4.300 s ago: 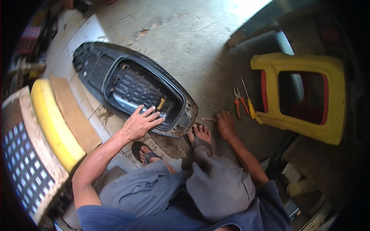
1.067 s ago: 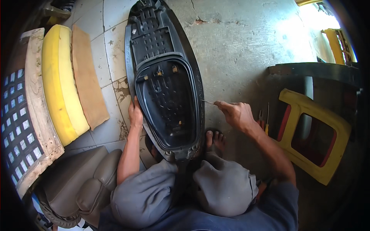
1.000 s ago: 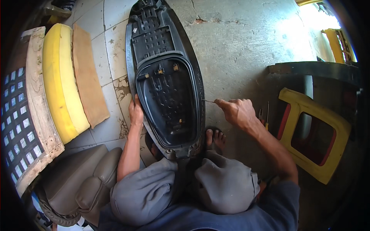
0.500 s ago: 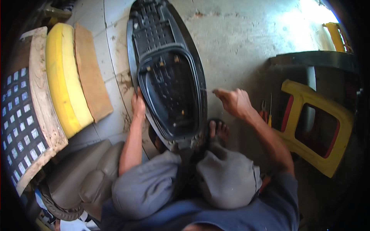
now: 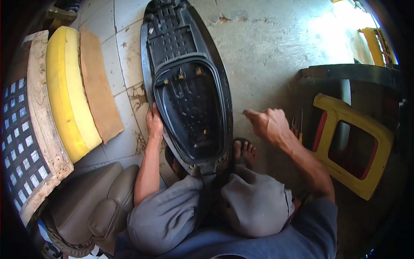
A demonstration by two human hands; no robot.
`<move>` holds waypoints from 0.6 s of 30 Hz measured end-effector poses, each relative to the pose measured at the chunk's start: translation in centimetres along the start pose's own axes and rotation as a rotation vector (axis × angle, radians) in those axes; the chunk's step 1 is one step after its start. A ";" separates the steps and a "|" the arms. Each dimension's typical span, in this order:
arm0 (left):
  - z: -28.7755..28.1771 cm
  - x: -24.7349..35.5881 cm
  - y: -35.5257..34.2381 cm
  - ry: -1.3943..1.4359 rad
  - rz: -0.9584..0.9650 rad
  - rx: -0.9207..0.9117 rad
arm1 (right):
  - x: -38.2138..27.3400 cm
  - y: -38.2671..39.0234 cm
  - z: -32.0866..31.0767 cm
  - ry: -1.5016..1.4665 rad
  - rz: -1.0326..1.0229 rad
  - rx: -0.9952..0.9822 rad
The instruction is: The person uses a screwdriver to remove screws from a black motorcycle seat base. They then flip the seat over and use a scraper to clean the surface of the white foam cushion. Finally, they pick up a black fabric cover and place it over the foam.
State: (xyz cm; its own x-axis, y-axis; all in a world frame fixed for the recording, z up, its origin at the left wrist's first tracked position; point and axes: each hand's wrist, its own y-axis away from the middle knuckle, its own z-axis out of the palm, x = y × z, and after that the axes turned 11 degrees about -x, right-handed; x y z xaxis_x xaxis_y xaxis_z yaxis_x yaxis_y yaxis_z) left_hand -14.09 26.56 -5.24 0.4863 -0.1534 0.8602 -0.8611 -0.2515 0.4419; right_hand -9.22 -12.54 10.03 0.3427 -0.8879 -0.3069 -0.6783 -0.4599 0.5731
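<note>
Motorbike seat is upside down at 12 o'clock, left hand gripping its edge around 8. Right hand is closed on a thin tool near the seat's 4. Looks mid-job: base still on, can't tell how much edge is left.

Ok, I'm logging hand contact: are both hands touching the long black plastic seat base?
No, the left hand touches the black plastic seat base, while the right hand is apart from it.

Floor open ahead of right hand; pliers, yellow frame (red-edged) obstruct right.
</note>
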 end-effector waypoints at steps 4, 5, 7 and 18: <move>0.2 -0.1 0.0 0.011 0.033 0.009 | -0.9 0.2 0.3 0.079 0.010 -0.020; 0.1 -0.2 -0.7 -0.008 0.035 -0.005 | -0.9 -0.3 0.2 0.070 0.000 -0.031; -0.5 -0.6 -0.1 -0.019 0.006 -0.073 | 0.3 -0.8 1.2 -0.239 0.026 -0.085; -0.6 -0.1 -1.1 0.035 -0.044 0.001 | -0.2 1.5 0.3 -0.018 0.002 -0.107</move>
State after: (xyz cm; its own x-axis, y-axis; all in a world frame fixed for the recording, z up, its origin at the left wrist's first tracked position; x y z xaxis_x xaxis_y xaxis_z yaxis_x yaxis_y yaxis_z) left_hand -13.25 27.42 -5.63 0.5186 -0.1088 0.8481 -0.8386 -0.2581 0.4797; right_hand -10.53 -13.07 10.69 0.3288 -0.8889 -0.3191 -0.6050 -0.4576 0.6515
